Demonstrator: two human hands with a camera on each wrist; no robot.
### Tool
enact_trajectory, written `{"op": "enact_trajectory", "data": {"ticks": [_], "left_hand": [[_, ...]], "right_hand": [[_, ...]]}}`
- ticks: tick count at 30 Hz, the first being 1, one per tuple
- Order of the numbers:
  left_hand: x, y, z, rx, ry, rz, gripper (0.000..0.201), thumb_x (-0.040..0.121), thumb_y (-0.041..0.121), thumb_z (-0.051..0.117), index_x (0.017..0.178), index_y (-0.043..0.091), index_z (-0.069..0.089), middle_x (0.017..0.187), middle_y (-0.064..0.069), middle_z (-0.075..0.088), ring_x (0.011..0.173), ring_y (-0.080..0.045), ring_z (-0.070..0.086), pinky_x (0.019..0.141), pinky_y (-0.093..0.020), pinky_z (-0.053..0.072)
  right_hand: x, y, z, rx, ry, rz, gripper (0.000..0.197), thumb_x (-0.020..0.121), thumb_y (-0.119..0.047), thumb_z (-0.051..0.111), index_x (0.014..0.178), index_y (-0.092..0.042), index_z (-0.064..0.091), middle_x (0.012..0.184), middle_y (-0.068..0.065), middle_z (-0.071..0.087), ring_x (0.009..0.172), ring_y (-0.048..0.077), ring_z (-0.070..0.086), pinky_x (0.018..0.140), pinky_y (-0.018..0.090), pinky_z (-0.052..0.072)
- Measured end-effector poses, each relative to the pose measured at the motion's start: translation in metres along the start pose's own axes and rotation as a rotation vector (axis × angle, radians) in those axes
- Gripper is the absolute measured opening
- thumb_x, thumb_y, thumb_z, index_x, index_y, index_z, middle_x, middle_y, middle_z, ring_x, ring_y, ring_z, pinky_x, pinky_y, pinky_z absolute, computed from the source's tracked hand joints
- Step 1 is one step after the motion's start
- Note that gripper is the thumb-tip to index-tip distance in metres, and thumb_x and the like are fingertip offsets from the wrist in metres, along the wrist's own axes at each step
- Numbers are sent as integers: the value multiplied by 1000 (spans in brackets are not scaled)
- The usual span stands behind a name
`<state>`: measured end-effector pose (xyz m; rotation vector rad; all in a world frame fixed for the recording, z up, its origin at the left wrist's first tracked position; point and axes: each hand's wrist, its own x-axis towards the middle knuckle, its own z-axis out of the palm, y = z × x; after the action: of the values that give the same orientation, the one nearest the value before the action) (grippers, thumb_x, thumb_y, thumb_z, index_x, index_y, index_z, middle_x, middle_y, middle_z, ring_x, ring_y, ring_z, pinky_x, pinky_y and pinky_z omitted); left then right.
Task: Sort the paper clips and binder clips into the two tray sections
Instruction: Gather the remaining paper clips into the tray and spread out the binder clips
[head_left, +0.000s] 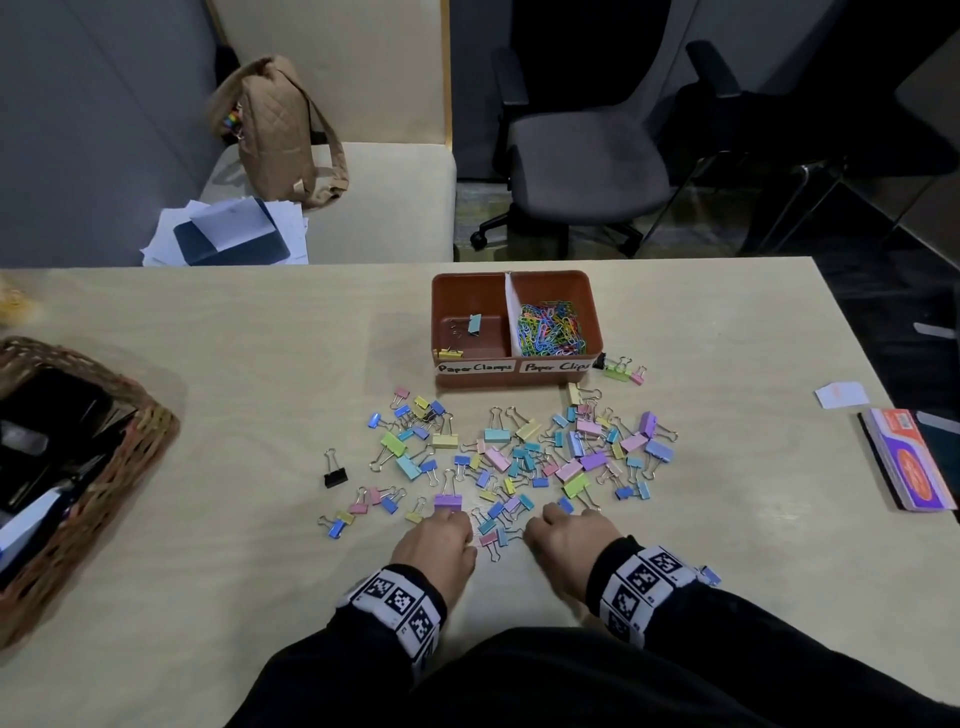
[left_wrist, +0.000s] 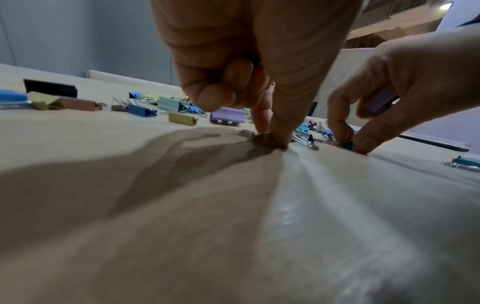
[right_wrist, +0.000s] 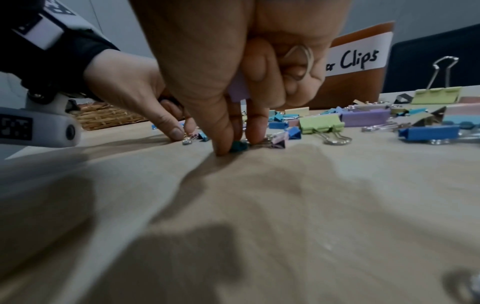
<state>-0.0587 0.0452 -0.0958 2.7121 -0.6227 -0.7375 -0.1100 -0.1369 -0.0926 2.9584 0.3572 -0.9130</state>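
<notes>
Two hands work the near edge of the scatter at once, so you gather faster. Your left hand (left_wrist: 259, 82) pinches a small yellowish clip (left_wrist: 265, 139) against the table (left_wrist: 233, 205) between thumb and forefinger. Your right hand (right_wrist: 233, 72) pinches a small teal clip (right_wrist: 239, 146) the same way, while its curled back fingers keep a purple clip (right_wrist: 239, 90) stowed in the palm, likely to save trips. Beyond both pinches lie the loose binder clips (head_left: 519, 452); farther still sits the tray (head_left: 514, 379), paper clips (head_left: 551, 330) filling its right section, a few binder clips in the left.
</notes>
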Motion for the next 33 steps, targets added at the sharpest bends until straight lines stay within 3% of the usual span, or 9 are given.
{"op": "enact_trajectory", "data": {"ticks": [5, 8, 12, 16, 19, 21, 26, 29, 33], "left_hand": [[-1, -4, 3, -71, -31, -6, 12, 97, 29, 46, 100, 19, 51, 107, -1, 54, 94, -18, 54, 80, -28, 44], [2, -1, -13, -193, 32, 18, 11, 96, 27, 43, 87, 22, 46, 93, 4, 52, 81, -11, 53, 77, -28, 49], [24, 15, -63, -306, 193, 42, 9, 99, 27, 42, 92, 21, 45, 90, 6, 53, 78, -6, 55, 69, -19, 49], [64, 25, -116, -357, 379, 9, 11, 100, 26, 42, 94, 18, 45, 91, 5, 49, 70, -4, 52, 52, -14, 37], [99, 26, -138, -336, 425, -29, 8, 100, 23, 44, 97, 15, 45, 98, -1, 51, 76, -10, 49, 58, -15, 30], [118, 24, -144, -343, 407, -82, 9, 99, 21, 47, 102, 12, 47, 105, -5, 53, 85, -16, 52, 68, -21, 35], [123, 17, -143, -317, 348, -64, 27, 96, 24, 52, 121, 14, 51, 120, -8, 52, 103, -23, 56, 88, -29, 43], [102, 7, -138, -338, 414, -24, 30, 96, 26, 52, 125, 19, 52, 121, -3, 48, 94, -18, 56, 88, -28, 45], [66, -25, -115, -364, 384, -142, 32, 95, 28, 55, 126, 21, 52, 122, 1, 46, 91, -12, 53, 92, -29, 46]], "right_hand": [[-1, -1, -2, 54, -40, 31, 78, 60, -20, 85, 123, -17, 39, 110, 6, 49, 86, 24, 56, 80, 35, 48], [-4, -4, -11, -11, -49, 7, 57, 75, -20, 77, 123, -15, 45, 114, 7, 53, 90, 23, 56, 85, 37, 49], [-6, -9, -19, -83, -99, -72, 49, 80, -14, 71, 122, -4, 49, 115, 11, 54, 105, 25, 50, 89, 42, 48], [-8, -12, -15, -22, -72, -48, 43, 84, -14, 66, 121, -5, 48, 113, 12, 52, 94, 25, 55, 83, 40, 50], [-9, -12, -13, 116, -16, 22, 36, 89, -15, 56, 122, -10, 43, 113, 10, 52, 84, 24, 57, 81, 37, 50], [-9, -8, -15, 198, 14, 65, 32, 91, -15, 52, 121, -14, 41, 112, 8, 53, 82, 24, 58, 79, 35, 51], [-4, 4, -35, 689, 119, 309, 21, 96, -12, 42, 107, -19, 58, 110, -3, 55, 90, 14, 57, 81, 24, 49], [7, 11, -72, 1110, 140, 403, 27, 98, -10, 40, 87, -17, 64, 90, -4, 57, 63, 4, 46, 56, 17, 39], [34, 20, -127, 1610, 106, 433, 32, 96, -3, 36, 80, -8, 63, 65, 3, 55, 43, 8, 43, 37, 18, 34]]}}
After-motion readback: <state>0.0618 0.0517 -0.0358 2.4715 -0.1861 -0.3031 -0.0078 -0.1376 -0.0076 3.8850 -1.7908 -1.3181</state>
